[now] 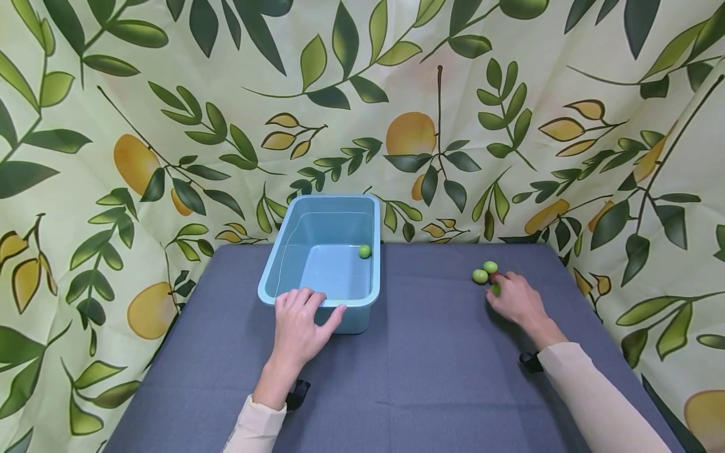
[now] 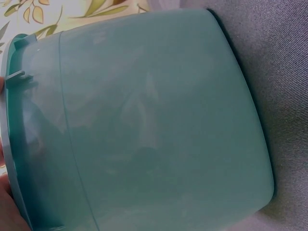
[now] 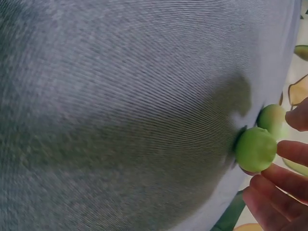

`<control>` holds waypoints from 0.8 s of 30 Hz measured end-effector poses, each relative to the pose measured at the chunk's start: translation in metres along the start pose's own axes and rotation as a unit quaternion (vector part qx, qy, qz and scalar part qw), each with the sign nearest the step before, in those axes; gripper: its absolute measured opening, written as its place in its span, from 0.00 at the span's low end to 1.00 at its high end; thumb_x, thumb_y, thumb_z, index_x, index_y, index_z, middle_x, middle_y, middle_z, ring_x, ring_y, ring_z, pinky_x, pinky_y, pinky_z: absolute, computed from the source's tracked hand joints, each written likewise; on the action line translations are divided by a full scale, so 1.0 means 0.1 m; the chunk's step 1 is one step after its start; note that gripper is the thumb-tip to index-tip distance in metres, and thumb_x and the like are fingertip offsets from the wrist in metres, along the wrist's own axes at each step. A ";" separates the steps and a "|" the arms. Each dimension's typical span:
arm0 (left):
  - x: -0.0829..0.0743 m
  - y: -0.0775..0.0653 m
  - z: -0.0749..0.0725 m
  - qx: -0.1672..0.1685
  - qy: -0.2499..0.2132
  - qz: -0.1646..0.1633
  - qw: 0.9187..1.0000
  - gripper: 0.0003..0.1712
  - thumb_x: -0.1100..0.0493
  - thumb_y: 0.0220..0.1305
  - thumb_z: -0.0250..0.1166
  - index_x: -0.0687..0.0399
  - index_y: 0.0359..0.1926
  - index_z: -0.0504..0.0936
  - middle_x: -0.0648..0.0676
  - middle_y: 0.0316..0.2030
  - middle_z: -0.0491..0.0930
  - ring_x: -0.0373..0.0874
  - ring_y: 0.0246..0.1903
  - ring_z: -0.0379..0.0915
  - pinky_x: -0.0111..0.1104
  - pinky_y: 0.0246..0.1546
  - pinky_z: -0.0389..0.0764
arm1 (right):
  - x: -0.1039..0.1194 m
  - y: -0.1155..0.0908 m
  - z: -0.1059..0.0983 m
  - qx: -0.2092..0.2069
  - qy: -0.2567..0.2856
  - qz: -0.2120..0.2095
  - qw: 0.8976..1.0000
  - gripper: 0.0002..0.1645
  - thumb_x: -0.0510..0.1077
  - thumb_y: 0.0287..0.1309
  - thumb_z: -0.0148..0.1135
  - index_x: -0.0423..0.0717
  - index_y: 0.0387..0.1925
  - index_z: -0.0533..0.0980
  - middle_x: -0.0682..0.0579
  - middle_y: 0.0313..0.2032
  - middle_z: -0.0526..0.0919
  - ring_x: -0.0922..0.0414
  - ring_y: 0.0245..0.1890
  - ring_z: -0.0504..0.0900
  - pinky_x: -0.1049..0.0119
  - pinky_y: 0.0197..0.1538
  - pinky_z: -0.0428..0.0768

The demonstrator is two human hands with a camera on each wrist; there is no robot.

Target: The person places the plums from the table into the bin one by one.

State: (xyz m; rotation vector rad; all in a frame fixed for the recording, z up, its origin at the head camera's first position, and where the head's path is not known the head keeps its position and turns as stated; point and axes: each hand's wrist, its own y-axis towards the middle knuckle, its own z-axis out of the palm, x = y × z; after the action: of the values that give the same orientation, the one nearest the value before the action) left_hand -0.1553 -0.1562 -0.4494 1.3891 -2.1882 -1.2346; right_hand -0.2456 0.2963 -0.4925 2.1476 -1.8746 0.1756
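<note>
In the head view, my left hand (image 1: 300, 327) grips the near rim of a light-blue plastic basin (image 1: 320, 302), with the fingers over the edge. The left wrist view is filled by the basin's outer wall (image 2: 154, 115), with fingertips at its rim. A small round green fruit (image 1: 365, 251) lies inside the basin. Over to the right, my right hand (image 1: 518, 305) reaches down around a green fruit (image 3: 256, 149), its fingertips touching it. Two more green fruits (image 1: 480, 276) lie beside the fingertips. A small red thing (image 1: 494, 277) shows partly behind the fingers.
A dark grey-blue cloth (image 1: 430, 365) covers the table under the basin and fruits. Behind and at both sides hangs a leaf-and-fruit patterned curtain (image 1: 340, 126), close to the table's back edge. The basin stands near that back edge.
</note>
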 end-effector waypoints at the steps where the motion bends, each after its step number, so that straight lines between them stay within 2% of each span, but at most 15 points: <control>1: 0.00 0.00 0.00 0.001 0.000 0.000 1.000 0.22 0.42 0.58 0.68 0.58 0.30 0.83 0.53 0.28 0.77 0.53 0.29 0.69 0.51 0.42 0.67 | -0.01 0.00 0.01 0.003 0.001 0.002 1.000 0.25 0.47 0.63 0.61 0.31 0.53 0.77 0.30 0.45 0.77 0.32 0.45 0.78 0.33 0.38 0.77; 11: -0.01 0.00 -0.01 0.006 0.003 0.000 1.000 0.23 0.41 0.59 0.67 0.58 0.31 0.84 0.53 0.28 0.77 0.53 0.29 0.69 0.51 0.42 0.67 | -0.02 0.00 0.03 0.008 0.016 0.004 1.000 0.24 0.45 0.61 0.61 0.31 0.52 0.76 0.30 0.47 0.75 0.34 0.43 0.77 0.35 0.39 0.76; 19: 0.00 0.00 -0.01 0.009 0.003 -0.006 1.000 0.31 0.34 0.68 0.57 0.57 0.31 0.84 0.53 0.28 0.77 0.52 0.29 0.69 0.50 0.43 0.67 | -0.04 0.02 0.07 0.024 0.024 0.006 0.999 0.20 0.43 0.58 0.63 0.34 0.49 0.77 0.34 0.44 0.76 0.37 0.40 0.77 0.37 0.37 0.76; 24: -0.01 0.00 -0.01 0.010 0.004 -0.005 1.000 0.33 0.33 0.70 0.54 0.56 0.31 0.84 0.53 0.28 0.77 0.52 0.29 0.69 0.50 0.42 0.67 | -0.06 -0.01 0.11 0.042 0.025 -0.002 0.999 0.16 0.40 0.57 0.64 0.34 0.45 0.79 0.35 0.43 0.77 0.35 0.43 0.78 0.35 0.40 0.76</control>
State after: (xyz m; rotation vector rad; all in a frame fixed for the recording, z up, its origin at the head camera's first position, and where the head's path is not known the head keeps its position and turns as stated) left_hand -0.1544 -0.1563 -0.4486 1.4117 -2.1959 -1.2126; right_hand -0.2469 0.2989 -0.5050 2.1797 -1.8661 0.3093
